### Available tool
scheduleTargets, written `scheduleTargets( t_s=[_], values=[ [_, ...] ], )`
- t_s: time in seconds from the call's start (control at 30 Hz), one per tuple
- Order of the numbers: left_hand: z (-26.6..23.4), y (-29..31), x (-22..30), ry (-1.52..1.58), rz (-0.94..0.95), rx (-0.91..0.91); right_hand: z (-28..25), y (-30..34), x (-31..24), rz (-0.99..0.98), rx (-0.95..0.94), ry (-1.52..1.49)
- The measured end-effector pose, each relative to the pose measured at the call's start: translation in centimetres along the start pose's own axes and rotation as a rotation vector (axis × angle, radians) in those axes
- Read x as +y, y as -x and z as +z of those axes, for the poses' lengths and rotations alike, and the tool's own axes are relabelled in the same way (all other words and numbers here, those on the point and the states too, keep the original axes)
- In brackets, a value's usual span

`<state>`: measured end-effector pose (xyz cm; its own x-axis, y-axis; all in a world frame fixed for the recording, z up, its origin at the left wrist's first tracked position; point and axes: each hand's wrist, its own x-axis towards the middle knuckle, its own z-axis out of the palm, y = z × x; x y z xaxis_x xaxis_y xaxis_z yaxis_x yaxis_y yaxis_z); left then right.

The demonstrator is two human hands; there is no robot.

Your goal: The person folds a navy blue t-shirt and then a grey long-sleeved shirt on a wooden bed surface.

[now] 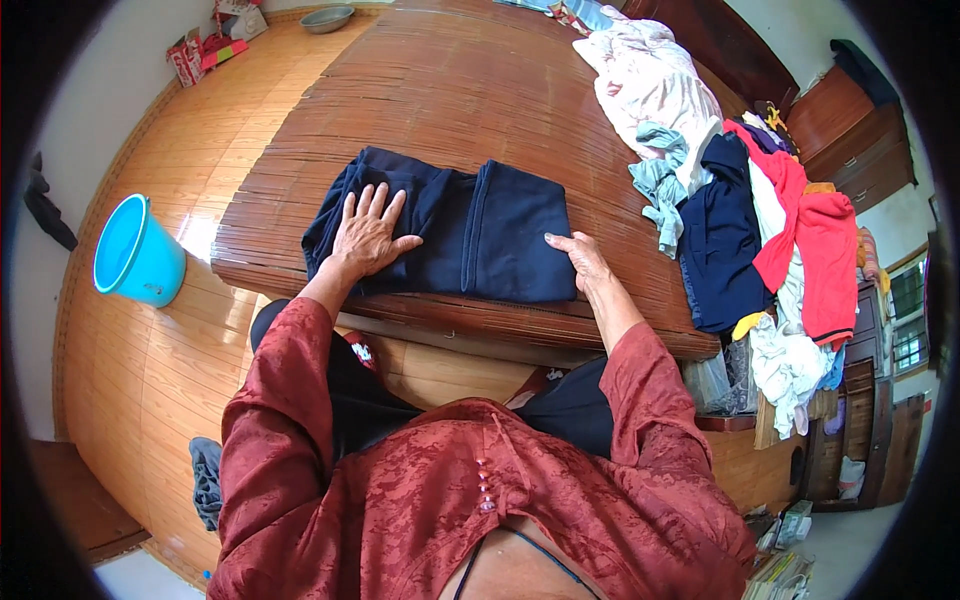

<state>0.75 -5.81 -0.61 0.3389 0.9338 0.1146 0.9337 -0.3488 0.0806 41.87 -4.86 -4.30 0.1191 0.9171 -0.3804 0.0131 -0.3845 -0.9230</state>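
The upper edge cuts off the slatted mat (450, 90).

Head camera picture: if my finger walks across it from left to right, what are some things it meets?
Bright blue plastic bucket → left hand, flat on the folded navy fabric garment → right hand at that garment's right edge → crumpled pale green cloth → bright red fabric garment.

You've a dk red patterned top (400, 500) w/ wide slvs (275, 385), shiny btns (487, 505), blk trousers (368, 395), thin dk neck cord (467, 570).
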Motion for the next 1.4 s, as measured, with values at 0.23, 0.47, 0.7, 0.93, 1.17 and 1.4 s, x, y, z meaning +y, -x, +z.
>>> scheduleTargets(
  t_s=[0.23,0.47,0.7,0.93,1.17,1.4],
  values=[
    [0.3,0.1,-0.3,-0.002,-0.007,-0.019,1.5,4.8,-4.1,0.047,-0.260,-0.255],
    [0.7,-1.1,6.5,0.066,0.010,0.003,-4.8,5.8,-4.8,-0.022,-0.216,-0.223],
    [1.6,-2.3,14.9,0.165,0.038,-0.025,-11.6,8.9,-7.8,-0.027,-0.107,-0.094],
    [0.6,-2.2,17.0,0.354,0.086,0.044,-10.7,11.7,-11.3,-0.029,-0.126,-0.029],
    [-1.8,0.2,12.0,0.719,0.202,0.204,-6.1,12.5,-15.5,-0.090,-0.176,0.111],
    [-3.7,-1.1,7.6,1.714,-0.270,-0.299,5.4,10.4,-18.2,-0.188,-0.117,0.522]
  ],
)
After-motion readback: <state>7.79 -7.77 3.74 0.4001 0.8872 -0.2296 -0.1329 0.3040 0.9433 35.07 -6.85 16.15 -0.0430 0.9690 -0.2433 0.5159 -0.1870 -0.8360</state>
